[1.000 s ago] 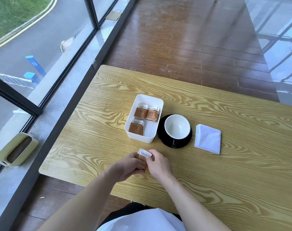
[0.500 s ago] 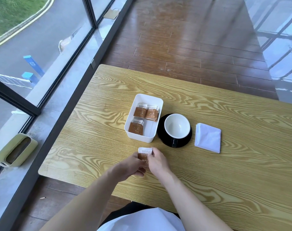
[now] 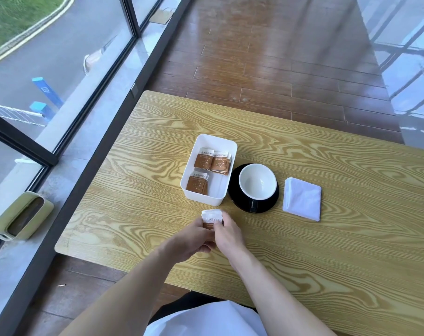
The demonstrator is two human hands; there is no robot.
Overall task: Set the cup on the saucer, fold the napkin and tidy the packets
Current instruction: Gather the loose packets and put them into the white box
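Note:
A white cup [image 3: 257, 181] stands on a black saucer [image 3: 269, 205] in the middle of the wooden table [image 3: 327, 238]. A folded white napkin [image 3: 302, 198] lies just right of the saucer. Left of the saucer, a white tray [image 3: 207, 198] holds several brown-and-white packets [image 3: 203, 161]. Below the tray, my left hand [image 3: 191, 240] and my right hand [image 3: 228, 235] together pinch a small stack of packets [image 3: 212, 218] just above the table; their lower part is hidden by my fingers.
A glass wall with a dark frame runs along the table's left side. A pale green bin [image 3: 22, 215] lies on the ledge below it. Wooden floor lies beyond the table's far edge.
Both hands have kept their hold on the packet stack and shifted slightly toward the tray. Cup, napkin and tray have not moved.

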